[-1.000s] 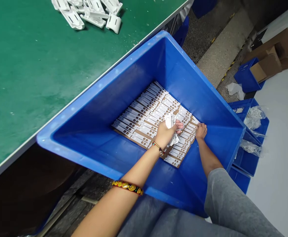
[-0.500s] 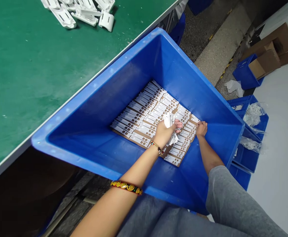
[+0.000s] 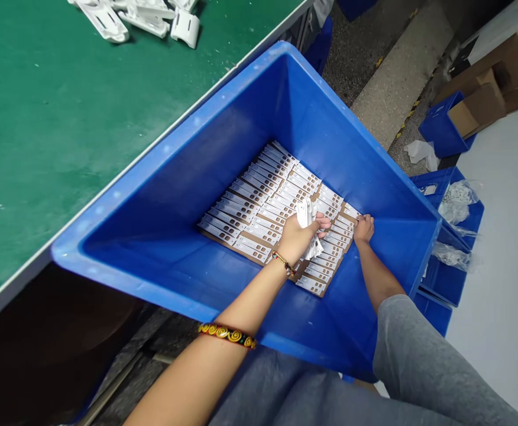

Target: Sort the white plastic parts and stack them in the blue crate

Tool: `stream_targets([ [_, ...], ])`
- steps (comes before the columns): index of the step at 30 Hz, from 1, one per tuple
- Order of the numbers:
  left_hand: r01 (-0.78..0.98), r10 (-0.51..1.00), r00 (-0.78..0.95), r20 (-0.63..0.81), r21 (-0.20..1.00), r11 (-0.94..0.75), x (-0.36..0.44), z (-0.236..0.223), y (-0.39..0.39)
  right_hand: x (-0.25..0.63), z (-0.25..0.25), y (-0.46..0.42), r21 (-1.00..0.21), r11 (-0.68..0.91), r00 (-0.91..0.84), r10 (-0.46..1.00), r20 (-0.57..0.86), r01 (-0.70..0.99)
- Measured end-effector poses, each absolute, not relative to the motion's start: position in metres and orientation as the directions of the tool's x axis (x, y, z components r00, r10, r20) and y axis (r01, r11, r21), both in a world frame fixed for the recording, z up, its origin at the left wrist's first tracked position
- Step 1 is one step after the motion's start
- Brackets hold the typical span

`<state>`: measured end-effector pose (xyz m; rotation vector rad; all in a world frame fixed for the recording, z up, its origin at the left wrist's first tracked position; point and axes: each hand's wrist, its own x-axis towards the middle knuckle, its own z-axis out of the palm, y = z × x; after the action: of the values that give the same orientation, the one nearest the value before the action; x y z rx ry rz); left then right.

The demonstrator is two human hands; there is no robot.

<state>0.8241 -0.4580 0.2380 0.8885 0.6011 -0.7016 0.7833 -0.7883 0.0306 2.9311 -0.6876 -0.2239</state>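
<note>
Inside a deep blue plastic bin (image 3: pixel 170 148), thin white plastic strips (image 3: pixel 259 183) with small holes lie in close rows on brown cardboard (image 3: pixel 265 239). My left hand (image 3: pixel 297 236) is over the rows, its thumb and palm closed on a bundle of white plastic parts (image 3: pixel 308 222), fingertips sticking out beyond them. At the right corner of the layer, my right hand (image 3: pixel 364 229) pinches with bent fingers at the end of a white plastic strip (image 3: pixel 352 210). Its fingertips partly hide that end.
A green-topped table (image 3: pixel 64 118) borders the bin on the left, with a pile of white plastic parts (image 3: pixel 143 18) at its far edge. Smaller blue crates (image 3: pixel 445 269) with plastic bags stand at right, below an open cardboard box (image 3: pixel 481 109).
The view has shifted slightly, so the table pile sits higher in the picture. Both hands stay almost where they were, still holding the same things.
</note>
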Motion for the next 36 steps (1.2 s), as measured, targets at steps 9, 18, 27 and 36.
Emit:
stream_targets([
  [9, 0.76, -0.298, 0.626, -0.721, 0.477, 0.442, 0.823, 0.24, -0.459, 0.783, 0.025, -0.786, 0.166, -0.89, 0.886, -0.446, -0.127, -0.425],
  [18, 0.752, -0.291, 0.631, -0.719, 0.473, 0.459, 0.824, 0.237, -0.457, 0.785, 0.028, -0.786, 0.138, -0.905, 0.892, -0.422, -0.162, -0.403],
  [27, 0.724, -0.305, 0.652, -0.694, 0.452, 0.522, 0.825, 0.239, -0.46, 0.792, 0.036, -0.789, 0.103, -0.879, 0.871, -0.475, -0.124, -0.465],
  [36, 0.68, -0.271, 0.65, -0.71, 0.385, 0.624, 0.832, 0.243, -0.464, 0.816, 0.042, -0.788, 0.11, -0.945, 0.93, -0.322, -0.176, -0.307],
])
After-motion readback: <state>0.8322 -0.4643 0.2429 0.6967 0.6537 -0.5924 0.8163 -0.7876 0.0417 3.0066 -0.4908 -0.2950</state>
